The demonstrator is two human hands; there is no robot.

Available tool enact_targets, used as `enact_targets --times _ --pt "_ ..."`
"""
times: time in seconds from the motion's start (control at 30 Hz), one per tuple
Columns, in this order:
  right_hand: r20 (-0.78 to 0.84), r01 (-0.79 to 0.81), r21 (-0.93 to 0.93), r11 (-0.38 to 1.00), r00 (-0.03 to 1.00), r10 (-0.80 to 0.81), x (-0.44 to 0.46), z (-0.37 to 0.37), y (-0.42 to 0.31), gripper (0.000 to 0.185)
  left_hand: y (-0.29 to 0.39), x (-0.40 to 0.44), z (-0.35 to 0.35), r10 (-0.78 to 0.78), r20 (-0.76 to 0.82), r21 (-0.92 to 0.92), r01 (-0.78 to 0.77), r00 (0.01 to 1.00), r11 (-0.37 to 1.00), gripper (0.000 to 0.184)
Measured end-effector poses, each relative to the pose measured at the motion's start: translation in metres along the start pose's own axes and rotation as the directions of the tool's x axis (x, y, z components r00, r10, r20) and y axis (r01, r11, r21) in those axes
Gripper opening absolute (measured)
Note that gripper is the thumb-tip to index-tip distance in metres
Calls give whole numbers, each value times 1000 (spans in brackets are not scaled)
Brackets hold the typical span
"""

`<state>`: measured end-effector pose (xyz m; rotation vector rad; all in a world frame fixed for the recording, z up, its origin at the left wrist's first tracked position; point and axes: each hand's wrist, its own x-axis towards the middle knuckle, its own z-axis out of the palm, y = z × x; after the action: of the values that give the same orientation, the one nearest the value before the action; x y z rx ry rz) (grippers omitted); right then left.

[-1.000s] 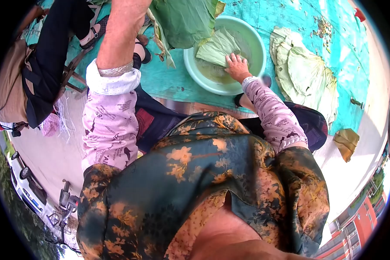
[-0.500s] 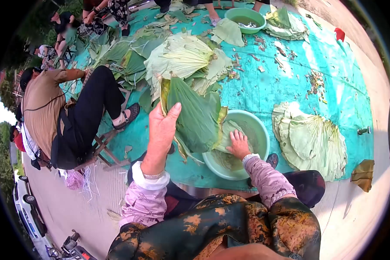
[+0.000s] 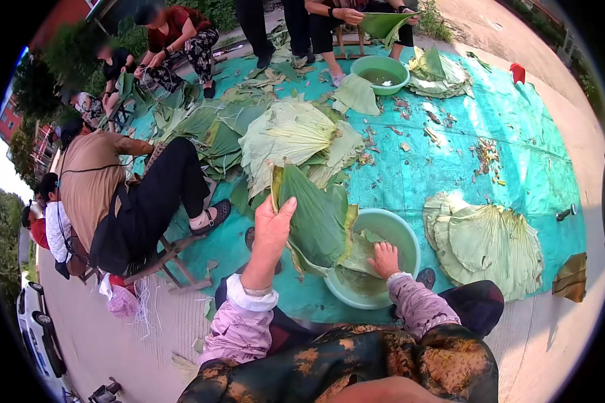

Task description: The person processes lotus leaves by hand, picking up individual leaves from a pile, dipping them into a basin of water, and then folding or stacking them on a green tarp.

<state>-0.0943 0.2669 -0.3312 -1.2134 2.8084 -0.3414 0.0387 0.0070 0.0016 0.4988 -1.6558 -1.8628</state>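
Note:
My left hand (image 3: 273, 227) is closed on the edge of a folded lotus leaf (image 3: 316, 218), green with yellowed, curling margins. The leaf hangs over the left rim of a pale green basin (image 3: 414, 272) with cloudy water. Above that water, my right hand (image 3: 384, 260) has its fingers spread against a paler leaf part (image 3: 358, 256). Whether this part belongs to the held leaf, I cannot tell. To the right lies a fanned stack of pale lotus leaves (image 3: 484, 245), and beyond the held leaf is a larger leaf pile (image 3: 286, 138).
A co-worker in a brown shirt (image 3: 101, 191) sits on a wooden stool at left. Across the turquoise tarp (image 3: 410, 178), another person's hands (image 3: 348, 17) hold a leaf near a second basin (image 3: 380, 75). Leaf scraps (image 3: 489, 161) and a metal object (image 3: 566, 213) lie on the tarp.
The view has tilted upward, so everything sits lower and more people show at the top. My hands keep nearly the same place against the leaf and basin.

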Motion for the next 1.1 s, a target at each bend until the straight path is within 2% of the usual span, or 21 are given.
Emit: enact_targets --times 0.1,0.2,0.23,0.3,0.4,0.5,0.53,0.6,0.63,0.67,0.77,0.87,1.0,1.1 --pt "-102 -359 -40 932 930 354 -27 -7 -1 62 2 1 0 37 1 22 -37 999 999 20" --pt "273 -506 -34 862 825 495 -41 -3 7 66 -1 7 4 50 -7 -12 -50 999 999 20" --pt "302 -564 26 825 792 531 -43 4 8 63 -3 9 3 56 -11 -35 -57 998 998 19" --pt "367 -666 138 733 722 587 -39 25 16 57 -8 13 0 74 -11 15 -73 997 997 19" --pt "504 -661 421 621 740 446 -34 -4 12 38 -13 20 0 94 -23 31 -93 995 995 20" --pt "660 -806 554 209 578 480 -24 35 35 34 -23 28 -6 96 -26 73 -94 995 993 21" --pt "710 -809 542 228 586 390 -13 142 94 31 -22 28 -5 92 -23 57 -91 995 994 21" --pt "648 -781 492 384 623 437 -2 144 96 32 -23 29 -4 88 -8 19 -88 996 996 21" --pt "541 -608 381 697 758 365 4 136 92 31 -24 29 -4 93 -3 19 -93 996 995 21" --pt "415 -378 175 909 866 280 10 127 88 30 -24 31 -4 100 3 17 -100 995 995 21" --pt "267 -531 518 670 845 464 -7 -29 17 29 -28 34 -9 81 37 47 -83 996 995 21" --pt "98 -364 519 773 924 369 3 -58 1 33 -34 42 -12 80 58 54 -83 995 995 21" --pt "120 -296 472 830 955 272 10 -110 -21 36 -24 39 -6 118 98 -27 -116 988 993 24" --pt "137 -206 403 892 977 164 15 -130 -25 36 -19 37 -7 0 260 46 -12 966 999 27"
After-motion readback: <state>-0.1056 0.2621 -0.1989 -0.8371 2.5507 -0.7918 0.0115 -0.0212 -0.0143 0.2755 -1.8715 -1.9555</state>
